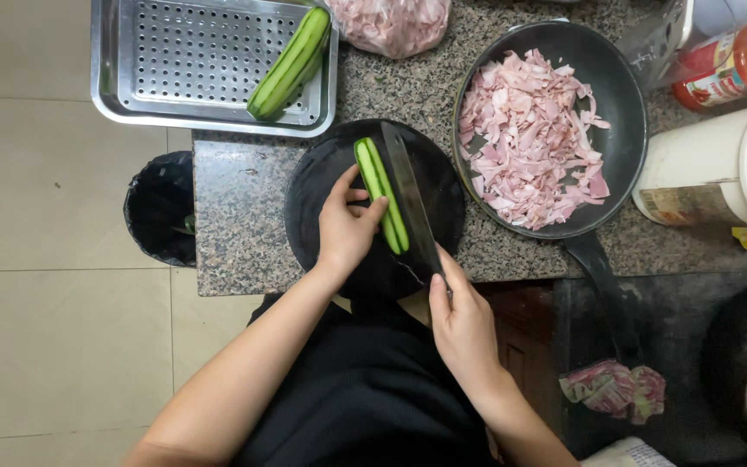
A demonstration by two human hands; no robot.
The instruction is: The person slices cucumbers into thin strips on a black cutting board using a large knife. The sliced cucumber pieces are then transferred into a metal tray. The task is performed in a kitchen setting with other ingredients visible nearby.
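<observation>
Fingers (372, 206) of the left hand (345, 229) are curling down onto the cucumber strip (381, 195), pinning its near half flat against the round black cutting board (322, 182), so that hand is closed on the vegetable rather than hovering over it. At roughly 3 o'clock from those fingertips the cleaver (410, 201) is standing on edge right alongside the strip, and the right hand (464, 324) is wrapping tight around its handle down at 5 o'clock, forefinger riding up toward the blade. My take: for a lengthwise split like this, the knuckles should be tucking back from the edge and the blade should be tracking straight along the strip, since a long thin piece looks like it could roll. The strip itself is running from the left fingertips up toward 12 o'clock, touching the blade's flank. Further out, another cucumber half (291, 62) is lying in the perforated steel tray (131, 95) at 11 o'clock, and a dark frying pan (624, 130) full of sliced pink meat (531, 138) is sitting at 2 o'clock.
</observation>
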